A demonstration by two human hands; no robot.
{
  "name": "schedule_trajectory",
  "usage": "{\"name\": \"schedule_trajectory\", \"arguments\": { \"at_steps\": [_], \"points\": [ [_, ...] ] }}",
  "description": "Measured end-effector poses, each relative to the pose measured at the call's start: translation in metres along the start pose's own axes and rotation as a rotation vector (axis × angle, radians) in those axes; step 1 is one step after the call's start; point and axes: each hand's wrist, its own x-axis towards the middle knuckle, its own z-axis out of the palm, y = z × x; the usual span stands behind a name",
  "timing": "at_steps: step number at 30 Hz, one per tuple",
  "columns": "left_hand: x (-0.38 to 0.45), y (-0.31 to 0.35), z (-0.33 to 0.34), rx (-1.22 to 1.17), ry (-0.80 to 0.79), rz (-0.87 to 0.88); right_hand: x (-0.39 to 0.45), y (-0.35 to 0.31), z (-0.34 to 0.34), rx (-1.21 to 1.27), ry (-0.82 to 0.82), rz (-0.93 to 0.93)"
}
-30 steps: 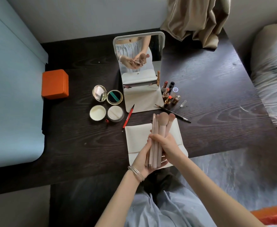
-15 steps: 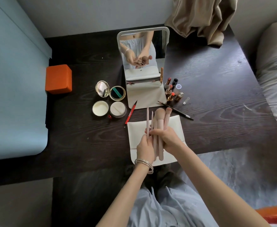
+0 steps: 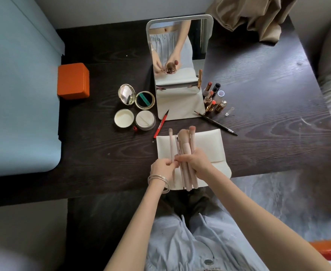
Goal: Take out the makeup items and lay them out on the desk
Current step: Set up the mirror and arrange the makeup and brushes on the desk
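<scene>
Brushes (image 3: 186, 151) sit bunched in your right hand (image 3: 199, 163), fingers curled round handles, over white pouch (image 3: 211, 147) on desk (image 3: 258, 133). Left hand (image 3: 161, 169) pinches one thin brush (image 3: 171, 145). Pouch contents hidden, prob. empty.

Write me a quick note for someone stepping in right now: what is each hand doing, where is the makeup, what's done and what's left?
Left hand: pinches one thin pink brush, held apart from the others.
Right hand: grips the bundle of pink brushes over the cream pouch.
Done: compacts, powder jars, red pencil, lipsticks and dark pencil lie on the desk around the mirror.
Left: lay down the brushes, none on the desk yet.
</scene>
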Motion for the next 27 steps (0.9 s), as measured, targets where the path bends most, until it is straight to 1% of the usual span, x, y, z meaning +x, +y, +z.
{"name": "schedule_trajectory", "arguments": {
  "at_steps": [2,5,11,18,22,27],
  "points": [
    [0.005,-0.005,-0.006,-0.024,0.002,-0.061,0.004,0.003,0.006,-0.086,0.058,-0.016],
    [0.010,-0.010,-0.007,0.079,0.018,-0.095,0.009,0.004,0.011,-0.169,0.112,-0.009],
    [0.015,-0.015,-0.001,0.126,0.091,-0.099,0.017,0.008,0.021,-0.299,0.178,-0.023],
    [0.020,-0.020,-0.003,0.089,0.101,-0.081,0.018,0.016,0.029,-0.235,0.285,-0.018],
    [0.021,-0.019,-0.005,0.147,0.088,-0.065,0.018,0.014,0.033,-0.204,0.311,-0.042],
    [0.026,-0.017,-0.009,0.218,0.046,-0.042,0.020,0.012,0.040,-0.234,0.326,-0.040]
  ]
}}
